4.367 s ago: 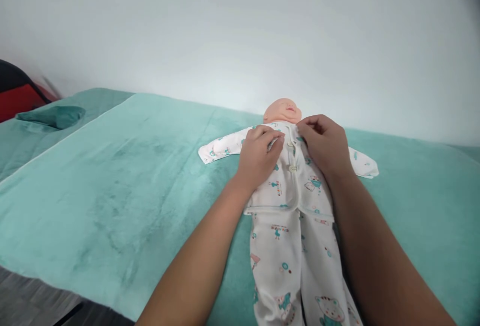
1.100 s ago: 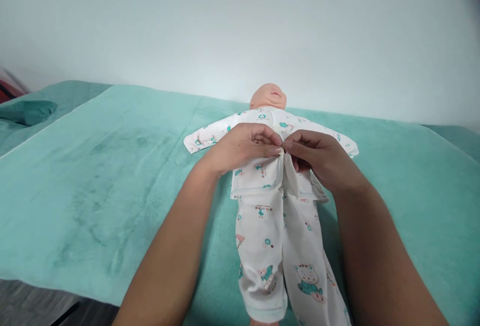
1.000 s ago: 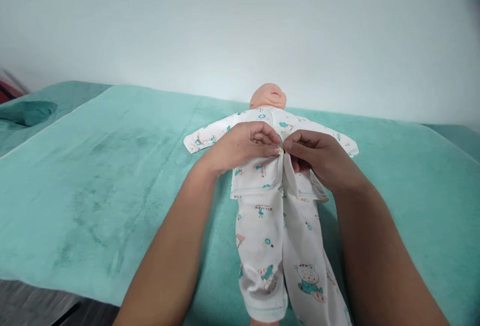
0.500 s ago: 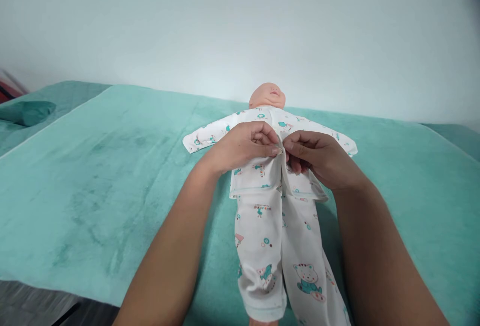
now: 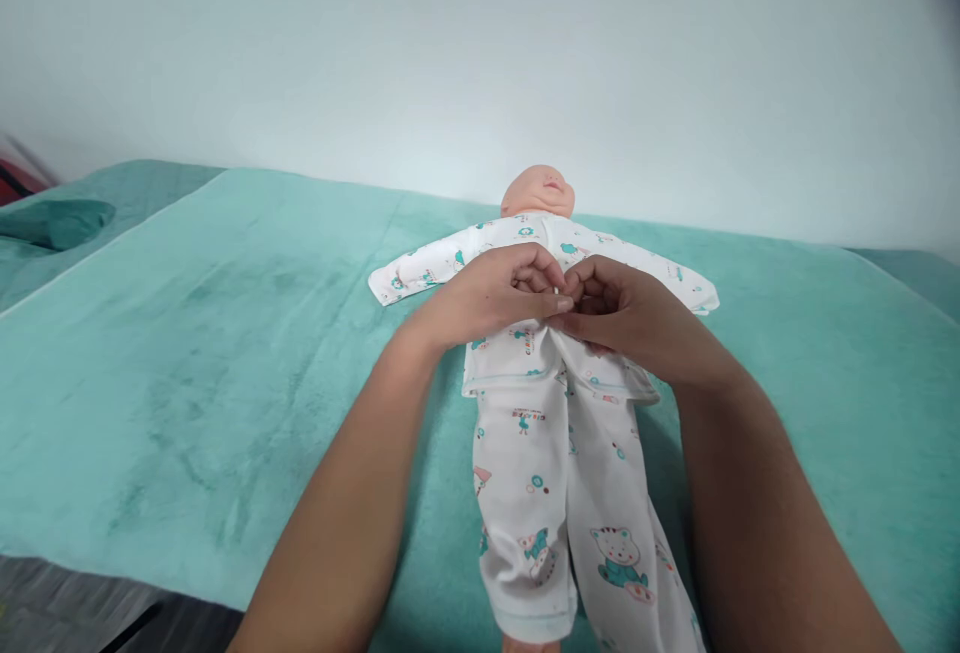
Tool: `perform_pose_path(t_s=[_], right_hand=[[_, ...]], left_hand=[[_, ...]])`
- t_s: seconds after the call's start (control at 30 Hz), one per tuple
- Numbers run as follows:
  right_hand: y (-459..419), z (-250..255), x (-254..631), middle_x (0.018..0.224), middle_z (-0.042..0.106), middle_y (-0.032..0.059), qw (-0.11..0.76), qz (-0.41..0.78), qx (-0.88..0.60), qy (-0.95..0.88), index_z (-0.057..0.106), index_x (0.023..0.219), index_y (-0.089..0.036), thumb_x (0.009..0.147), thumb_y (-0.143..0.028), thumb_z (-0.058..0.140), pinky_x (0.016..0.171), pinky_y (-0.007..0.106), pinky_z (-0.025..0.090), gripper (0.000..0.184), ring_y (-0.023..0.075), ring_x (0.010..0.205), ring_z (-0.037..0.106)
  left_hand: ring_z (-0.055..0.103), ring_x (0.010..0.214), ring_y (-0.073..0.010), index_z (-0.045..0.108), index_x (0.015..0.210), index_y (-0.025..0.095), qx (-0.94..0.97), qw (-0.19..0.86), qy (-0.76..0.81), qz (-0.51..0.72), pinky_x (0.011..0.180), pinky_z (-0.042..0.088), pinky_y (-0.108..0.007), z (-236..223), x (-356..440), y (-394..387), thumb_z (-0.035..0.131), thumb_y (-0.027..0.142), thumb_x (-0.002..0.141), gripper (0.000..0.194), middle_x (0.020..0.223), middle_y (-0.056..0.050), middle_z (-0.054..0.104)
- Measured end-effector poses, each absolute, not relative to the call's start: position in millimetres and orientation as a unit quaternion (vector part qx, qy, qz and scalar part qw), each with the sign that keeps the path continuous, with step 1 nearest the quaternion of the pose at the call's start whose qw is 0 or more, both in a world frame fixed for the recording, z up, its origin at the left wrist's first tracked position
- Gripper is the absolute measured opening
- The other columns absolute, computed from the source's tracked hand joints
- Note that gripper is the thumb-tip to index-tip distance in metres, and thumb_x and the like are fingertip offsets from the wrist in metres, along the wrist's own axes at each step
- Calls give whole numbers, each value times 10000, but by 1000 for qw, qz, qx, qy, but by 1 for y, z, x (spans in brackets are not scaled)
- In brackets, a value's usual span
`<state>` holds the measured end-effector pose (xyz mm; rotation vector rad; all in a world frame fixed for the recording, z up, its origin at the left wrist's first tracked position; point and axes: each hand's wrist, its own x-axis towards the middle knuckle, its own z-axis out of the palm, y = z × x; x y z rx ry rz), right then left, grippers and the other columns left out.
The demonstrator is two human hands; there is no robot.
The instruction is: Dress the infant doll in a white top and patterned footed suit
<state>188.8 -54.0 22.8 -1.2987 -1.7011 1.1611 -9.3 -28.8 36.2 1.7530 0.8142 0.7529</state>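
A baby doll [image 5: 536,191] lies on its back, head toward the wall, dressed in a white printed shirt [image 5: 502,360] and white printed trousers [image 5: 525,493]. Over the middle of its front, my left hand [image 5: 506,288] pinches the edge of the shirt's front opening between thumb and fingers. Closed as well, my right hand [image 5: 634,313] grips the opposite shirt edge, its fingertips touching those of the left. The fingers cover the fastening spot, so any button or snap there is hidden. Both sleeves stretch out sideways on the cover.
A green plush cover [image 5: 225,363] spreads under the doll across the table. Behind it rises a pale wall [image 5: 450,53]. At the far left is a darker green piece with a round hollow [image 5: 64,223]. Grey floor [image 5: 60,603] shows at lower left.
My right hand has moved slightly left, its thumb now against my left fingertips. The two shirt edges have come together between the fingers, and the gap below has narrowed.
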Motion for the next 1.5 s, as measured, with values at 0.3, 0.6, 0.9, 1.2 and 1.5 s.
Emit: perform_pose_path(t_s=[0.3,0.6,0.9,1.2,1.5], right_hand=[[-52,20,188,718,549,-36,348,451,-496,-655,579,898,-223,771,-317,771,422,206,354,248,67,524,462],[-53,22,190,647,552,-43,371,488,-459,-643,583,866,-220,842,-388,721,409,210,339,219,66,468,476],[-52,22,190,604,599,-27,378,482,-482,-627,616,900,-221,875,-412,677,404,212,344,202,78,447,484],[-53,23,191,605,627,-16,360,485,-467,-646,630,865,-210,865,-431,685,403,218,344,228,78,435,485],[-52,18,196,625,630,-13,395,490,-438,-642,655,863,-212,840,-437,715,414,233,347,234,84,455,482]], left_hand=[[548,696,-113,568,812,198,746,441,375,328,578,408,-236,38,-3,-36,575,143,734,95,767,20,600],[552,726,-103,571,834,183,697,534,348,329,631,427,-229,36,-11,-29,634,147,737,122,776,12,591],[544,829,-140,690,990,226,779,290,403,382,771,440,-293,22,-3,-21,471,80,804,322,929,-15,563],[561,874,-157,693,802,203,786,266,384,404,789,436,-305,15,-1,-16,445,78,830,280,949,-27,590],[546,806,-140,642,735,186,763,294,397,417,772,431,-294,16,-1,-14,473,62,791,217,899,-14,606]])
